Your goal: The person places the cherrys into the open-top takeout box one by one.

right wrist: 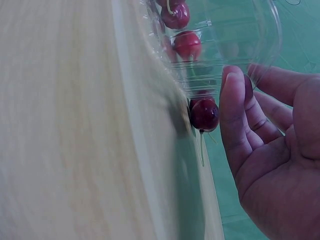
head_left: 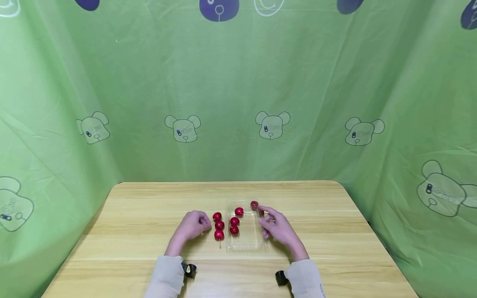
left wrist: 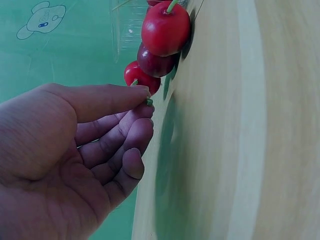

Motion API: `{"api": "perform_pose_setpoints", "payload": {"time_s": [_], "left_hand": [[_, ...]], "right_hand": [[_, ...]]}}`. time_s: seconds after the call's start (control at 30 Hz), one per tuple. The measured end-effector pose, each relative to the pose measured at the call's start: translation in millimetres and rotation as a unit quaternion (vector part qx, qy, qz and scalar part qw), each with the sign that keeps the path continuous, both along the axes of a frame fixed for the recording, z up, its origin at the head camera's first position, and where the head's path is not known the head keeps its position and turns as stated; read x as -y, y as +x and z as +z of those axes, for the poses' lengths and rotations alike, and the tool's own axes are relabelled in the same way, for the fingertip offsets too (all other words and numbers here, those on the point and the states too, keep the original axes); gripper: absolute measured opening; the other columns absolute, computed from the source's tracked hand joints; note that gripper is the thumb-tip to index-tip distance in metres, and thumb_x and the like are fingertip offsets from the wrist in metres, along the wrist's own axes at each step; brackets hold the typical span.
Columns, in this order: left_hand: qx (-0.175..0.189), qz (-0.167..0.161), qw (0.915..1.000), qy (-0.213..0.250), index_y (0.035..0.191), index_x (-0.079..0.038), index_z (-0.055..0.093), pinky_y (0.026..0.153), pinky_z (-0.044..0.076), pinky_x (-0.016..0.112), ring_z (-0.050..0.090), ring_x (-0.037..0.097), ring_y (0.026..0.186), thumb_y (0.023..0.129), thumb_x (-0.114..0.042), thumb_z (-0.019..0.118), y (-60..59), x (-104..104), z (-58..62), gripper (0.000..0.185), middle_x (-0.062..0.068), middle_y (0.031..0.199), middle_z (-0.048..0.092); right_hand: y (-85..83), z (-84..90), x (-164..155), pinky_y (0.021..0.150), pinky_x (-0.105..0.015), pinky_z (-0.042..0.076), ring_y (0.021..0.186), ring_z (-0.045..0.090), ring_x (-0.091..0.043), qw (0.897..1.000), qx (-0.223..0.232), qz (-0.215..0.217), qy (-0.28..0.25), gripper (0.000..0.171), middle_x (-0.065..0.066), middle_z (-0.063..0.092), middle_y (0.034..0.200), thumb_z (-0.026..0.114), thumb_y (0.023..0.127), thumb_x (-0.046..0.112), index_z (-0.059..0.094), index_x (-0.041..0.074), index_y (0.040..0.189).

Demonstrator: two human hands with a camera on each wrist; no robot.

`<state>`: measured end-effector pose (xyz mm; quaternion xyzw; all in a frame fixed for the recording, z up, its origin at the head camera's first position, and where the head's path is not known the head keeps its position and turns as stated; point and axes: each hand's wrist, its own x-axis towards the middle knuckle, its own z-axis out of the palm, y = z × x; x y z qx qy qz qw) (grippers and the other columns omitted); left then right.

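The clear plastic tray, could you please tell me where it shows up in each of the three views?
Head: the clear plastic tray lies mid-table between the two hands.
Left wrist: only a corner of it shows at the top edge, behind the three cherries in a row.
Right wrist: it fills the upper middle, by the right hand's fingers.
Shared landmark: the wooden table.

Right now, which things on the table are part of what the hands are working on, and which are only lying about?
In hand:
left hand, pinching a stem
row of three cherries on the table
clear plastic tray
cherries in the tray
right hand, beside the tray
cherry at the tray's far corner

Lying about:
wooden table
green bear-print cloth
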<state>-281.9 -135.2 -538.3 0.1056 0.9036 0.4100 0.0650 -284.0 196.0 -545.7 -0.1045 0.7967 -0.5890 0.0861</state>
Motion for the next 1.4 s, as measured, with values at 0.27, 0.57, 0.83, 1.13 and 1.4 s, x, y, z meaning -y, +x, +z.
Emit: {"api": "perform_pose_setpoints", "payload": {"time_s": [0.27,0.57,0.83,1.13,1.4], "left_hand": [[-0.011,0.004,0.9999,-0.002,0.09,-0.005,0.073,0.069,0.054,0.028,0.06,0.014,0.071,0.089,-0.007,0.077,0.2,0,4.3,0.005,0.0,0.078,0.067],[-0.019,0.003,0.9998,0.003,0.091,-0.005,0.073,0.069,0.054,0.028,0.061,0.014,0.073,0.089,-0.006,0.077,0.9,1,9.8,0.005,0.002,0.081,0.069],[-0.011,0.006,0.9999,0.007,0.093,-0.006,0.073,0.069,0.055,0.026,0.061,0.014,0.073,0.09,-0.006,0.076,2.8,0,13.3,0.004,0.002,0.082,0.069],[-0.027,0.001,0.9996,0.005,0.093,-0.008,0.073,0.074,0.055,0.026,0.061,0.013,0.076,0.09,-0.008,0.076,5.4,-2,21.4,0.004,-0.001,0.083,0.068],[-0.04,-0.009,0.9991,0.001,0.092,-0.011,0.073,0.075,0.055,0.023,0.062,0.011,0.078,0.091,-0.007,0.075,5.9,-4,25.0,0.005,-0.003,0.083,0.068]], "right_hand": [[-0.4,-0.5,0,0.057,-0.033,0.061,0.062,0.064,-0.02,1.0,0.001,-0.001,0.0,0.057,-0.031,0.064,0.096,0.064,0.101,0.005,0.043,0.002,0.154],[2.3,2.5,1,0.059,-0.035,0.061,0.064,0.065,-0.022,1.0,0.007,-0.004,-0.004,0.059,-0.029,0.064,0.096,0.066,0.1,0.007,0.043,0.004,0.155],[2.8,2.8,1,0.059,-0.035,0.061,0.064,0.065,-0.022,1.0,0.01,-0.005,-0.006,0.059,-0.028,0.064,0.096,0.065,0.101,0.007,0.043,0.004,0.155],[4.1,4.1,1,0.058,-0.036,0.061,0.063,0.064,-0.021,1.0,0.009,-0.005,-0.008,0.059,-0.029,0.064,0.096,0.065,0.1,0.006,0.042,0.003,0.155],[2.5,2.0,1,0.057,-0.032,0.06,0.063,0.065,-0.02,1.0,0.01,-0.012,0.009,0.058,-0.026,0.065,0.096,0.064,0.101,0.006,0.044,0.006,0.155]]}}
